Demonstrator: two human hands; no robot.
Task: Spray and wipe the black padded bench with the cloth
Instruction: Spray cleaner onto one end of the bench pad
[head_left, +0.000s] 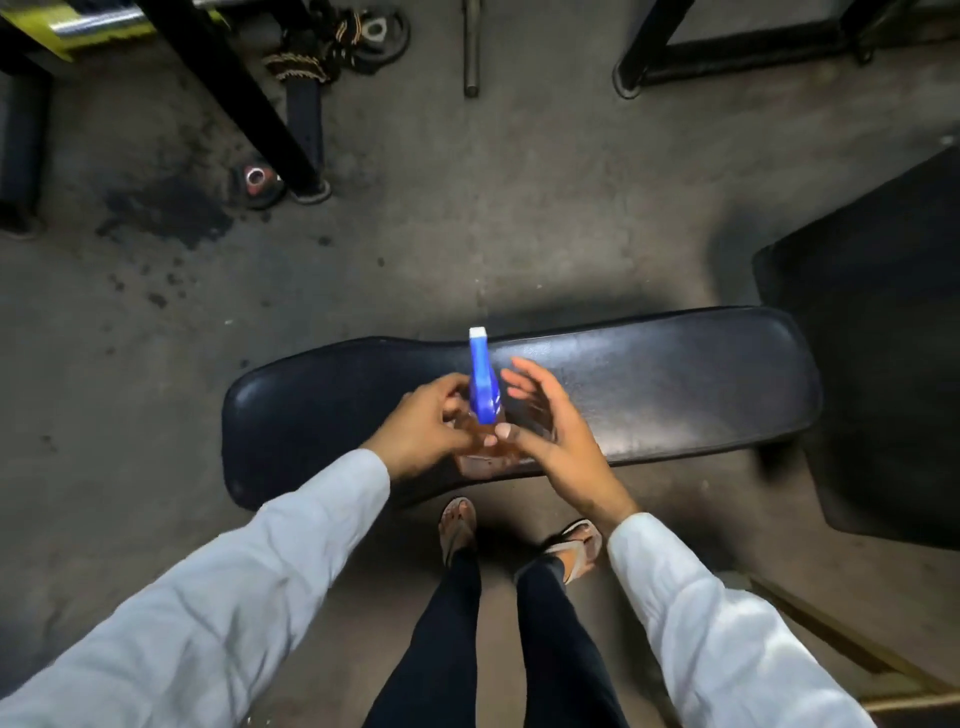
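You stand at the near side of the bench, a long black padded slab that runs from left to right across the middle of the view, its surface shiny and slightly scuffed. Over its near edge you hold the bottle, a clear one with amber liquid and a blue trigger head whose white nozzle points away from you, toward the far edge of the bench.

Your left hand has its fingers curled round the left side of the bottle below the trigger head, thumb tip lying on the bottle's front. Your right hand sits just beside the bottle on the other side: its fingers are spread and relaxed, fanned out past the trigger head, while the thumb tip meets the bottle near your left thumb. It is not wrapped round the bottle.

The cloth does not show in this view.

Both sleeves are white. Your feet in sandals stand on the grey floor just under the bench's near edge. A second dark pad lies at the right, touching or overlapping the bench's right end. Far across the floor are black frame legs, weight plates and a dark stain.
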